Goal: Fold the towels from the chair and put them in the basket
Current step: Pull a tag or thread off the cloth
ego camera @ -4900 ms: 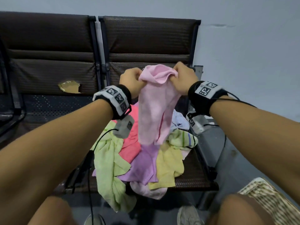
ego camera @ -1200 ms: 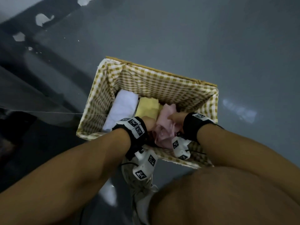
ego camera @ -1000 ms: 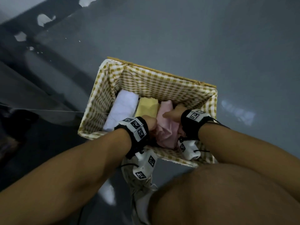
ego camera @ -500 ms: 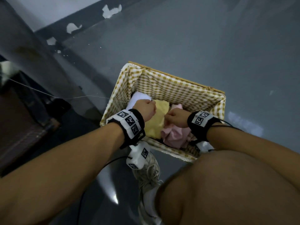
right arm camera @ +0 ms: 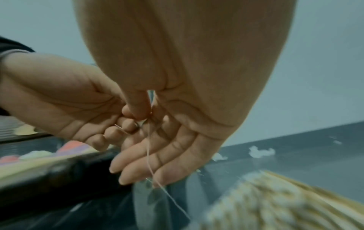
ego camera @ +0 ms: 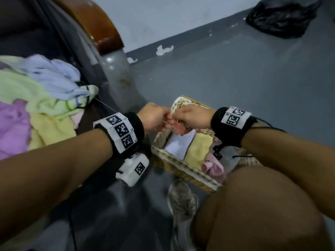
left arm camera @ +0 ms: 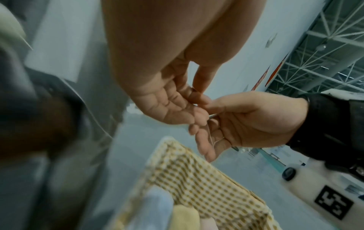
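Observation:
My left hand (ego camera: 167,121) and right hand (ego camera: 178,122) meet just above the far left corner of the checked-lined wicker basket (ego camera: 183,169) on the floor. Both pinch a thin pale thread (right arm camera: 149,155) between thumb and fingers; my right hand's (right arm camera: 144,120) other fingers hang straight, while my left hand (right arm camera: 122,124) is curled. Neither holds a towel. Inside the basket lie a white towel (ego camera: 178,144), a yellow towel (ego camera: 197,151) and a crumpled pink towel (ego camera: 213,168). The loose towel pile (ego camera: 36,98) lies on the chair seat at the left.
A brown chair armrest (ego camera: 101,28) on a grey post rises behind the pile. A fine thread (ego camera: 105,105) runs from the pile towards my left wrist. My shoe (ego camera: 183,200) and knee (ego camera: 262,205) are near the basket. A black bag (ego camera: 282,17) lies far right.
The pink towel has been let go in the basket. Both hands rose out of it and now pinch a thread above its corner. The view swung left, bringing the chair in.

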{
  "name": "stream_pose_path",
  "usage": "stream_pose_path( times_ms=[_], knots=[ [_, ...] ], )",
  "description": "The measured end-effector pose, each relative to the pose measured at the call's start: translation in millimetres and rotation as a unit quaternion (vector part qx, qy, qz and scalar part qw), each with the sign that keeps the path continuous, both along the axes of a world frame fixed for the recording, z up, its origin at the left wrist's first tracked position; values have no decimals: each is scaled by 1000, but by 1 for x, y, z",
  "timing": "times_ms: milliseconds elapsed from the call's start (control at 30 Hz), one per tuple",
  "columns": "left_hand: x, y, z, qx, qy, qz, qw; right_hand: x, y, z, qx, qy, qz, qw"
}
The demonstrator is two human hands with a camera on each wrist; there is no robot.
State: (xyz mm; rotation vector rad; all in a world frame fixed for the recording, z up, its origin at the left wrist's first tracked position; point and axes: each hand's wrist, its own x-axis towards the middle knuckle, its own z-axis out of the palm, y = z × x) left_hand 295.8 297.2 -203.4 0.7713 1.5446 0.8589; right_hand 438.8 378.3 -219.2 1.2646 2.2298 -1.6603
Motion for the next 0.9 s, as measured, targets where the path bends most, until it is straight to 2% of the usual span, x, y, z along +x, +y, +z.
stream_pose_path(
  times_ms=[67,200,367,500,633,800,900],
  knots=[
    [-34,-18,25,18,32,4,999,-38,-13,31,7,1,62,998],
    [-111,-73,69,47,153,40,986,-124,-52,83,35,21,161,986],
    [-192,-155,89,60,239,109,963,-226,-111,106,90,35,221,970],
    [-235,-200,71,36,339,132,931,-281,-142,92,151,16,239,959],
    [-257,-208,36,-52,445,76,891,-304,-141,60,270,-7,259,927],
    [-276,-211,-5,-119,478,8,870,-315,-114,29,330,-28,218,918],
    [-291,-213,-15,-120,498,9,859,-329,-97,25,399,-19,143,906]
  ],
)
